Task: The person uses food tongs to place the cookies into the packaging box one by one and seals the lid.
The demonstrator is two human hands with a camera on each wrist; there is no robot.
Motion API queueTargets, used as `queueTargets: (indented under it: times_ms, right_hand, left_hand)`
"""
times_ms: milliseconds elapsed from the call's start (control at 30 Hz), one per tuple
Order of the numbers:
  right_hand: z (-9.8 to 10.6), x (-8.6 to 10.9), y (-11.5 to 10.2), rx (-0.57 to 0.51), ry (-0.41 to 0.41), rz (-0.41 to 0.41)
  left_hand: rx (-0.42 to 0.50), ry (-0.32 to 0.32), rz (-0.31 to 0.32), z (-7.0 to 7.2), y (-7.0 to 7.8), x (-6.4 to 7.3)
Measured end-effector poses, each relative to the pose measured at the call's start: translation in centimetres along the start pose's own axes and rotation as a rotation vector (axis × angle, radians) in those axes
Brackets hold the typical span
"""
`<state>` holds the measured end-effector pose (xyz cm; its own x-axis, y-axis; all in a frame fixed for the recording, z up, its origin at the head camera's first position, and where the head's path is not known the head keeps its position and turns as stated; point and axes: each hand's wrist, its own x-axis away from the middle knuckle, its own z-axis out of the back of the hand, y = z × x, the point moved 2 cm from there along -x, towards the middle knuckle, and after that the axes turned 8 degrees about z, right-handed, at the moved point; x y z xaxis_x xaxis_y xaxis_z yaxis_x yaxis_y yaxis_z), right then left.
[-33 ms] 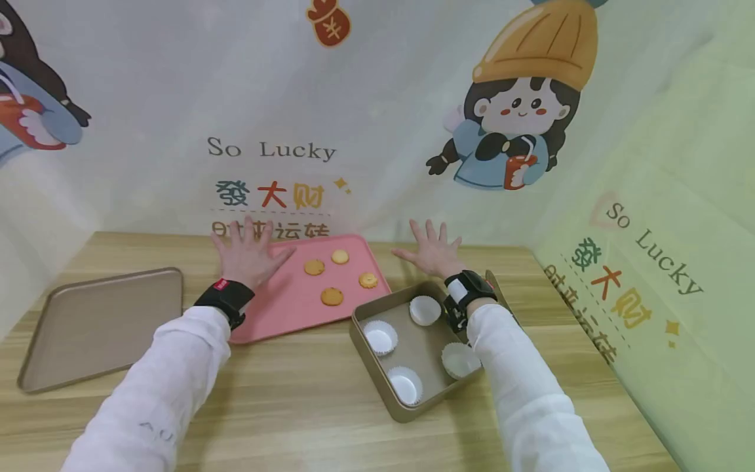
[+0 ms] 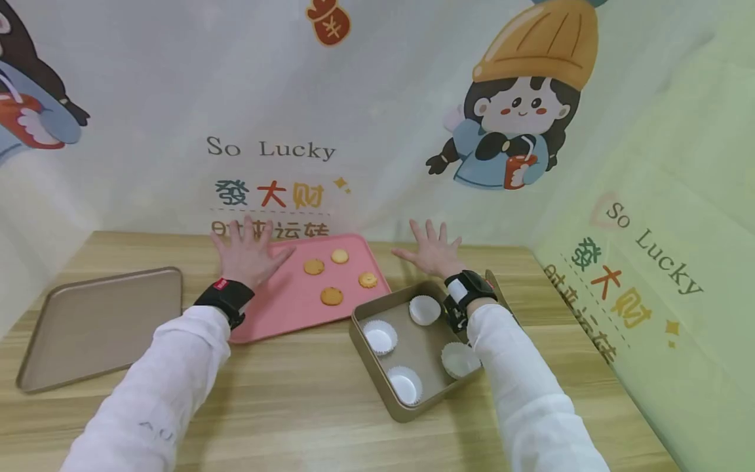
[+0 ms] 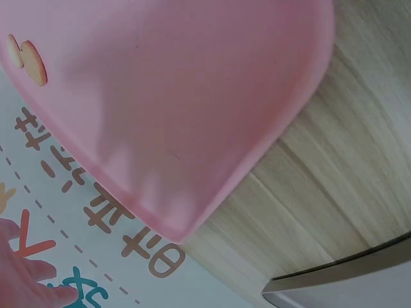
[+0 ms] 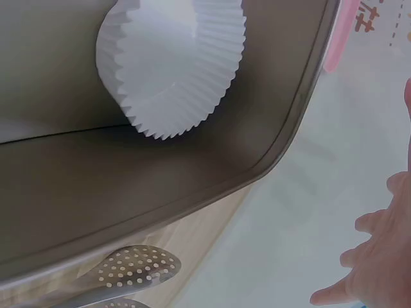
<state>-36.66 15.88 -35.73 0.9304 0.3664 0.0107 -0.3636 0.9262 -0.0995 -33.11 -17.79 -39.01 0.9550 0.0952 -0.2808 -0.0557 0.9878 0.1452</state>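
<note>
My left hand (image 2: 246,255), fingers spread and holding nothing, is over the left side of a pink tray (image 2: 289,305). Several small round cookies (image 2: 331,296) lie on that tray, right of the hand. My right hand (image 2: 433,252) is also spread and empty, beyond the far edge of a deep brown rectangular baking pan (image 2: 421,354). White fluted paper cups (image 2: 406,385) stand in the pan, one near each corner. In the right wrist view, a paper cup (image 4: 173,70) sits in the pan's corner, with the fingers off to the right.
At the left lies a shallow brown tray (image 2: 112,321). Right of the pan, partly hidden by my right arm, is a metal utensil with perforated ends (image 4: 141,264). A printed cloth (image 2: 377,131) hangs behind the wooden table (image 2: 283,400) and along its sides.
</note>
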Motion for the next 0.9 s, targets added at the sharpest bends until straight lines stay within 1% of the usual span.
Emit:
queueTargets:
  times_ms: [167, 300, 367, 433, 500, 600, 700, 800, 867, 900]
  right_hand:
    - [0.0, 0.3, 0.1, 0.003, -0.005, -0.001]
    - [0.0, 0.5, 0.2, 0.005, -0.021, -0.002]
    - [0.2, 0.6, 0.2, 0.004, -0.015, 0.0]
    - [0.3, 0.7, 0.3, 0.012, -0.01, -0.001]
    - [0.4, 0.6, 0.1, 0.005, -0.009, 0.003]
    - [0.5, 0.6, 0.0, -0.005, -0.02, 0.0]
    - [0.7, 0.7, -0.2, -0.022, -0.024, 0.008]
    - [0.9, 1.0, -0.2, -0.057, -0.033, 0.036]
    - [1.1, 1.4, -0.3, -0.102, -0.052, 0.072]
    - [1.2, 1.7, -0.3, -0.146, -0.068, 0.092]
  left_hand:
    - [0.01, 0.015, -0.007, -0.3, 0.0, 0.1]
    - [0.025, 0.0, -0.011, -0.4, -0.3, 0.2]
    - [0.035, 0.006, -0.008, -0.3, -0.3, 0.2]
    - [0.044, 0.026, -0.006, 0.0, -0.3, 0.2]
    - [0.037, 0.042, -0.001, 0.3, -0.4, 0.3]
    - [0.025, 0.044, 0.005, 0.6, -0.6, 0.4]
    - [0.021, 0.026, 0.012, 0.9, -0.6, 0.6]
    - [0.014, -0.003, 0.01, 1.1, -0.5, 0.9]
    - [0.014, -0.029, 0.003, 1.2, -0.2, 1.2]
    - [0.013, -0.04, -0.001, 1.2, 0.0, 1.4]
